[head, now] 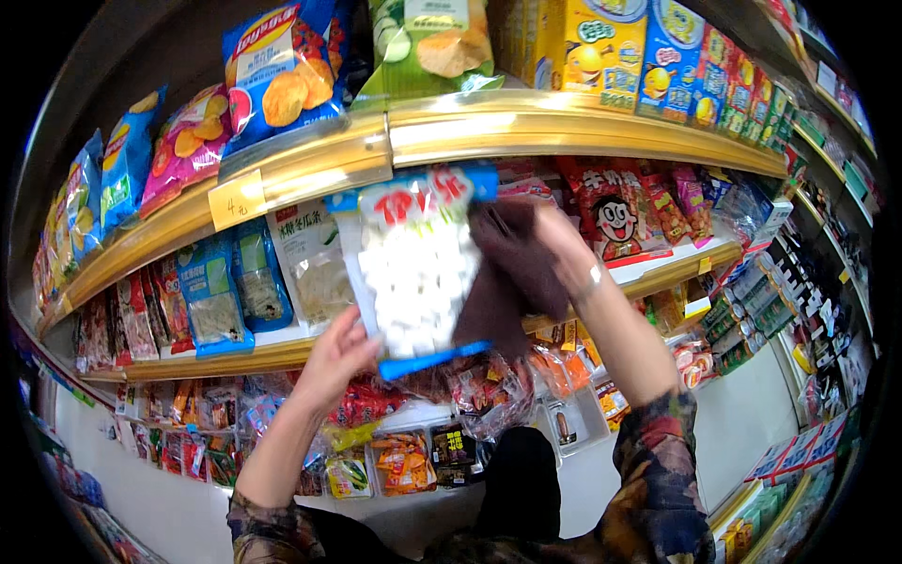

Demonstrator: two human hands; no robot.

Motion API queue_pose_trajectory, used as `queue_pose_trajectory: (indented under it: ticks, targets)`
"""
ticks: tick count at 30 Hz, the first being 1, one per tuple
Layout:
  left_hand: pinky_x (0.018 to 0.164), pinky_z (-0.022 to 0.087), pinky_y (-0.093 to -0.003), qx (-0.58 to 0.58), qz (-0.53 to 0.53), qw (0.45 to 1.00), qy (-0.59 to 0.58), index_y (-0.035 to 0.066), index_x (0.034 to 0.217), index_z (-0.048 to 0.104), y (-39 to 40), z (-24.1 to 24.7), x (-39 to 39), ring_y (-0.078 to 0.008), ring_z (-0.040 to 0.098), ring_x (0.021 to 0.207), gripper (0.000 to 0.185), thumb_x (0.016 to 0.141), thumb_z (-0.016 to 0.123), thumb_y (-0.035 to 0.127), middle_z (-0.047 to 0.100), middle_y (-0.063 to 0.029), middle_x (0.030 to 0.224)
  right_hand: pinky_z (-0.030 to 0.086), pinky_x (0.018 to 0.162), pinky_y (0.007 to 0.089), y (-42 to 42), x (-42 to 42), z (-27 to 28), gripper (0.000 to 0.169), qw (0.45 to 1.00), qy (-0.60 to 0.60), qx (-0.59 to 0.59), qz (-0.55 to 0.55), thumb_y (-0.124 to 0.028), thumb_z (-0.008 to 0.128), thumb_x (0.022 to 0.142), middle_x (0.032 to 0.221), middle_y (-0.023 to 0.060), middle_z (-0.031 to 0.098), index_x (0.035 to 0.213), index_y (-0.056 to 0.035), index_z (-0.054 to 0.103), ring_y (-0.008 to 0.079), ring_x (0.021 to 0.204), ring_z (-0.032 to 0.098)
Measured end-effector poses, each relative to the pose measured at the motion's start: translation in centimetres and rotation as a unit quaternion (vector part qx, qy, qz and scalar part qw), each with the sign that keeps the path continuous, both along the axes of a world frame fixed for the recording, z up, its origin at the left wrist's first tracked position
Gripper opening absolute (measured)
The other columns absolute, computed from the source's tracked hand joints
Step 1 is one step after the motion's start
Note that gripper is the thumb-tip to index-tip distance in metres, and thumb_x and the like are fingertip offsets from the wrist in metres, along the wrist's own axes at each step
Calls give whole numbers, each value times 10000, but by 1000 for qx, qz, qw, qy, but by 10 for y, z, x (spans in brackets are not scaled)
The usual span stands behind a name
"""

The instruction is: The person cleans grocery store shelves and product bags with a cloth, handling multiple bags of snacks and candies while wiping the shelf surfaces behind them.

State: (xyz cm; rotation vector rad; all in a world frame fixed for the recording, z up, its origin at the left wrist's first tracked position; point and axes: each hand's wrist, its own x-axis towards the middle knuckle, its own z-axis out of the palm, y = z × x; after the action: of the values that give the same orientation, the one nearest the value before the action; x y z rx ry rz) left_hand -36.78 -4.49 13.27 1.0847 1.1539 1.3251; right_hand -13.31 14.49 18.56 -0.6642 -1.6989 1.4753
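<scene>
A clear plastic bag of white pieces (416, 282), with blue ends and red lettering, is held up before the middle shelf. My left hand (345, 349) grips its lower left edge between thumb and fingers. At the bag's upper right is my right hand (542, 222), holding a dark brown cloth (504, 296). The cloth hides most of those fingers and hangs over the bag's right side. Whether the right hand also pinches the bag cannot be seen. Behind the bag's left edge stands a pale packet (310, 264) with a green picture.
Chip bags (282, 81) and yellow boxes (602, 56) line the upper shelf, whose gold edge (564, 127) overhangs the hands. A red packet (620, 211) lies right of the cloth. Below are plastic bins of snacks (405, 462). More stocked shelves (824, 282) stand at right.
</scene>
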Motion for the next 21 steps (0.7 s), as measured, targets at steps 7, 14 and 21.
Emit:
queue_pose_trajectory:
  ticks: [7, 14, 21]
  targets:
    - [1010, 339, -427, 165, 130, 835, 508, 3, 1413, 212, 51, -19, 2, -350, 285, 1312, 848, 750, 715, 162, 239, -222, 1439, 463, 821, 318, 56, -14, -30, 368, 982, -43, 134, -128, -221, 670, 798, 1007, 149, 657, 1044, 46, 615, 223, 918, 614]
    - [1050, 119, -630, 234, 59, 654, 717, 180, 1405, 324, 87, 0, 42, -386, 53, 1390, 828, 703, 735, 331, 132, -193, 1493, 503, 760, 421, -56, 50, -35, 340, 854, -291, 424, -84, -207, 631, 783, 974, 162, 594, 1088, -63, 594, 353, 889, 599]
    - [1055, 113, -622, 209, 37, 650, 729, 180, 1426, 291, 117, -12, 43, -386, 12, 1393, 869, 710, 701, 455, 61, -160, 1515, 527, 563, 387, -3, 76, -66, 230, 687, -501, 504, -155, -149, 571, 763, 959, 207, 573, 977, -68, 587, 308, 695, 645]
